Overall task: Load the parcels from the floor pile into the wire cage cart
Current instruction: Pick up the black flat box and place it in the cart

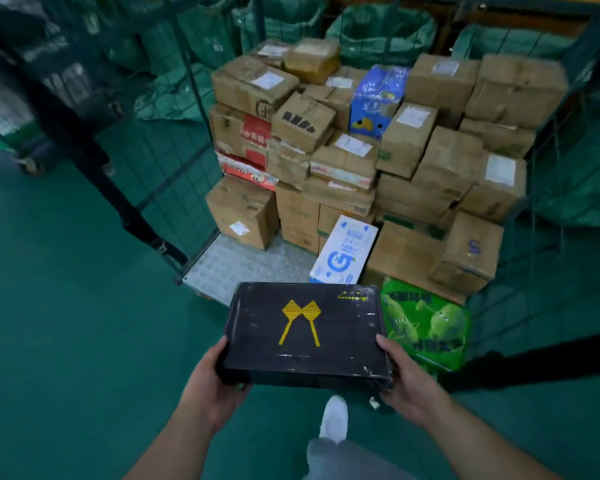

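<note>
Hands, 2 of them, hold a flat black box [305, 334] with a yellow emblem, level and just in front of the open near side of the wire cage cart [174, 174]. The left hand [210, 379] clasps the box's near left corner, thumb lying up the left edge and fingers curled underneath. The right hand [407, 379] mirrors it at the near right corner, thumb on top and fingers tucked below. Both forearms reach forward from the near edge, angled inward. Inside the cart, cardboard parcels [440, 168] are stacked high from the far wall forward, with a white and blue box [343, 251] leaning in front. A green printed box [426, 323] lies at the stack's near right. A white shoe [334, 419] stands on the green floor [66, 306] below the box.
</note>
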A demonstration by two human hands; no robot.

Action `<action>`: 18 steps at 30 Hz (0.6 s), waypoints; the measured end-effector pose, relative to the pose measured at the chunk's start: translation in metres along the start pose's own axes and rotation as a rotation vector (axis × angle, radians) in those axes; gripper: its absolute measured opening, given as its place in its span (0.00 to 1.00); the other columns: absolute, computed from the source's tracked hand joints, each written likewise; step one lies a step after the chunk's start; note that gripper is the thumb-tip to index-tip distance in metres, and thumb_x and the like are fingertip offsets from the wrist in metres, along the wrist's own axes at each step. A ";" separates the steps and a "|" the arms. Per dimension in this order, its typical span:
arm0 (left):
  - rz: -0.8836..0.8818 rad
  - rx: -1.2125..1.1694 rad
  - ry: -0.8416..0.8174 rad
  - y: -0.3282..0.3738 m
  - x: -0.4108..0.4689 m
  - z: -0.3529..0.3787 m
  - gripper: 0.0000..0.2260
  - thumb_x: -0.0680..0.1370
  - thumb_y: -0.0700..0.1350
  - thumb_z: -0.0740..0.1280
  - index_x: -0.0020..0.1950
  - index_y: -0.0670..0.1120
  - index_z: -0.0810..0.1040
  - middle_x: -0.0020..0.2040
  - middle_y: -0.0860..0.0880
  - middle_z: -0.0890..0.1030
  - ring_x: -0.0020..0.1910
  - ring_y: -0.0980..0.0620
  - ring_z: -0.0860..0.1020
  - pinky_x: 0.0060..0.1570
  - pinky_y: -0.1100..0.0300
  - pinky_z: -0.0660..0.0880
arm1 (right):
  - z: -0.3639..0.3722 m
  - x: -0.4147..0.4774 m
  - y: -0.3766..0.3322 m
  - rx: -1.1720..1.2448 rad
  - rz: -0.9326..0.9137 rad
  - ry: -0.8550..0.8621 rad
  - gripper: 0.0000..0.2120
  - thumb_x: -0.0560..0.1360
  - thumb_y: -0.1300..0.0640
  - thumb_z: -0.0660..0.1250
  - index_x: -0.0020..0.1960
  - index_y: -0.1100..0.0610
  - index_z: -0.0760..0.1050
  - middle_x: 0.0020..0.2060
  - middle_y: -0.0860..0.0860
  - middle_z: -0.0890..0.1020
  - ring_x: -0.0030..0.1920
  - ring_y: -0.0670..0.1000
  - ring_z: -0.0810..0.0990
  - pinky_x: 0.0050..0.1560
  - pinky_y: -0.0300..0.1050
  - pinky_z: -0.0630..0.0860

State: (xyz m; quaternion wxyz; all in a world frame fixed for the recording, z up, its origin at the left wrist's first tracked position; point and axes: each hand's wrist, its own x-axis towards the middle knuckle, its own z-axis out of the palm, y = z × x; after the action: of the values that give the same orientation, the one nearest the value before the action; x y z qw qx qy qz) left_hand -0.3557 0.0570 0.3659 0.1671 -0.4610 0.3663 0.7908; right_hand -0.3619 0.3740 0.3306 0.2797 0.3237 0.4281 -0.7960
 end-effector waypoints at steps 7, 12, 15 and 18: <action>-0.037 0.344 -0.092 0.057 0.065 0.121 0.18 0.79 0.54 0.69 0.67 0.50 0.73 0.65 0.44 0.79 0.59 0.43 0.78 0.65 0.45 0.72 | 0.051 0.080 -0.091 -0.024 -0.023 0.004 0.20 0.76 0.52 0.71 0.65 0.62 0.80 0.55 0.59 0.86 0.45 0.54 0.86 0.48 0.49 0.82; -0.007 0.582 -0.240 0.094 0.105 0.212 0.20 0.75 0.56 0.73 0.66 0.56 0.75 0.59 0.47 0.85 0.56 0.43 0.82 0.57 0.49 0.77 | 0.103 0.134 -0.145 0.013 -0.075 -0.014 0.25 0.72 0.55 0.74 0.68 0.59 0.78 0.55 0.55 0.86 0.46 0.53 0.85 0.40 0.42 0.80; 0.046 0.693 -0.286 0.126 0.138 0.251 0.23 0.75 0.56 0.74 0.67 0.64 0.71 0.54 0.51 0.87 0.55 0.44 0.84 0.57 0.50 0.79 | 0.138 0.173 -0.172 0.107 -0.108 -0.002 0.23 0.76 0.56 0.73 0.70 0.57 0.76 0.59 0.55 0.85 0.58 0.57 0.83 0.53 0.45 0.79; 0.069 0.689 -0.338 0.171 0.177 0.284 0.15 0.80 0.51 0.71 0.64 0.63 0.73 0.54 0.51 0.87 0.54 0.45 0.85 0.56 0.51 0.78 | 0.173 0.217 -0.199 0.192 -0.159 0.038 0.22 0.79 0.56 0.71 0.71 0.52 0.73 0.62 0.53 0.84 0.63 0.56 0.82 0.67 0.49 0.75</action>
State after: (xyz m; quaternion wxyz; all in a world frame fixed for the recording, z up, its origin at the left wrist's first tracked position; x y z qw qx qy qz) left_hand -0.7227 0.1372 0.3747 0.3437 -0.2284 0.5930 0.6914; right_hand -0.6910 0.2835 0.3393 0.1752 0.3289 0.3795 -0.8468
